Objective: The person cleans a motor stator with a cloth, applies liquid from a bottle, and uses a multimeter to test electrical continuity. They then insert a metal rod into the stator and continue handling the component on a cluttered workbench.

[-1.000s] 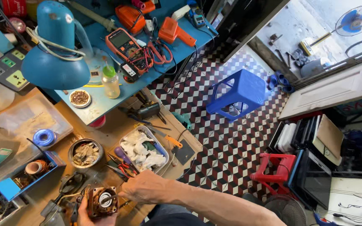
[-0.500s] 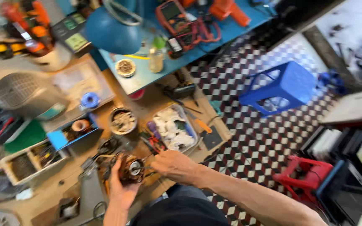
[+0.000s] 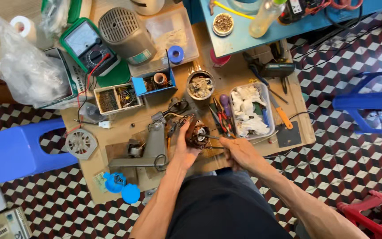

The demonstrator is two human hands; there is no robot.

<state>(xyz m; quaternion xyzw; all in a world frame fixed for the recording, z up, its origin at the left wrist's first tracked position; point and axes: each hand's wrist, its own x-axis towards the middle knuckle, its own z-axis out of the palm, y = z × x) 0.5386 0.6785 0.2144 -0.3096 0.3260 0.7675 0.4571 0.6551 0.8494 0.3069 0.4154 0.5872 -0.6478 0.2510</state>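
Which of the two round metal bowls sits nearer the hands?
The metal bowl of scraps on the wooden board, just above the left hand. The other, a small dish of granules, sits on the blue table.

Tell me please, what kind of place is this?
Probably a small electrical repair workshop. A low wooden board carries a green analog multimeter, pliers and screwdrivers, while the left hand holds a small motor.

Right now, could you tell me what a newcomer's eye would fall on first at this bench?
Probably the small motor at the centre of the cluttered wooden board, cupped by the left hand while the right hand works a thin tool at it. Next, the green multimeter at upper left and the blue stool on the chequered floor.
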